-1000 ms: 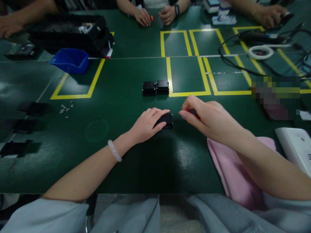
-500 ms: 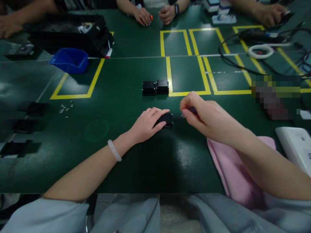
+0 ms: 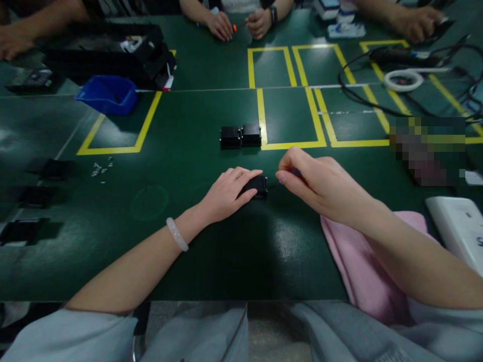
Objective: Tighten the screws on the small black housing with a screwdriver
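My left hand is closed on a small black box-shaped part, pressing it to the green table with the thumb at its near side and fingers over its top. My right hand pinches a small screwdriver, its dark handle mostly hidden in the fingers. The screwdriver's thin shaft reaches left to the right end of the black part; whether the tip sits on a screw is too small to tell. Just beyond, two similar black parts stand side by side.
Loose small screws lie to the left, near a blue bin. More black parts line the left edge. A pink cloth lies under my right forearm, beside a white device. Co-workers' hands rest across the table.
My right hand has dipped slightly and turned a little, still with the screwdriver at the part's right end. The left hand keeps its hold on the part.
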`<state>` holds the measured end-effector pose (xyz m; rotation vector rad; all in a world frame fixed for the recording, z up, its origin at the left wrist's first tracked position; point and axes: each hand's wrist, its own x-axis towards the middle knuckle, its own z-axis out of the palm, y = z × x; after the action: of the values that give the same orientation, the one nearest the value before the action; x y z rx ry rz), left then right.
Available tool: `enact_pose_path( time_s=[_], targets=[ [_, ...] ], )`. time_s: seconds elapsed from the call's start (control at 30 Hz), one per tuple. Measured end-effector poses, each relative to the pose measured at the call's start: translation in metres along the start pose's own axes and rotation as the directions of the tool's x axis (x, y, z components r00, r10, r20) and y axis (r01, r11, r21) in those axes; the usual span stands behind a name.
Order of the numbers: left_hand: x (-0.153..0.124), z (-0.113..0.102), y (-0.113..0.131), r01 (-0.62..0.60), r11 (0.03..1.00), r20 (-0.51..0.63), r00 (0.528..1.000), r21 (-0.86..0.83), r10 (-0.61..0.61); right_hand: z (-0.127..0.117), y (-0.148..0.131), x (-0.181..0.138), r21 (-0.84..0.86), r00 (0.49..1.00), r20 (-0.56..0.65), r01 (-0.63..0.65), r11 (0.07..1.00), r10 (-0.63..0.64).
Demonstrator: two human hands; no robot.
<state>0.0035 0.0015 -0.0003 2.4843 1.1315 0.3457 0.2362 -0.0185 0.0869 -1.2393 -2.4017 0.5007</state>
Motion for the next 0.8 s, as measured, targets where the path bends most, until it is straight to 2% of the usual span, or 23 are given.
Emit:
enact_pose_path(
  time_s=[0.27,0.43,0.63,0.8],
  targets=[
    [0.0002,0.0005,-0.0002,-0.006,1.0,-0.003,1.0,0.004,0.006,-0.0013,-0.0015,0.0003,0.07,0.996,0.025,0.08,0.994,-0.082],
    [0.0,0.0003,-0.0006,-0.005,1.0,0.0,1.0,0.003,0.005,-0.0009,-0.0014,0.0006,0.054,0.999,0.04,0.033,0.998,-0.035],
    [0.0,-0.0002,0.0,-0.006,1.0,0.003,1.0,0.005,0.006,0.0023,-0.0004,-0.0001,0.029,1.0,-0.027,0.002,1.0,-0.001],
    [0.0004,-0.0002,0.0,0.004,1.0,0.006,1.0,-0.001,-0.004,0.0016,-0.0002,0.0007,-0.012,1.0,-0.001,-0.027,1.0,0.027]
  ],
)
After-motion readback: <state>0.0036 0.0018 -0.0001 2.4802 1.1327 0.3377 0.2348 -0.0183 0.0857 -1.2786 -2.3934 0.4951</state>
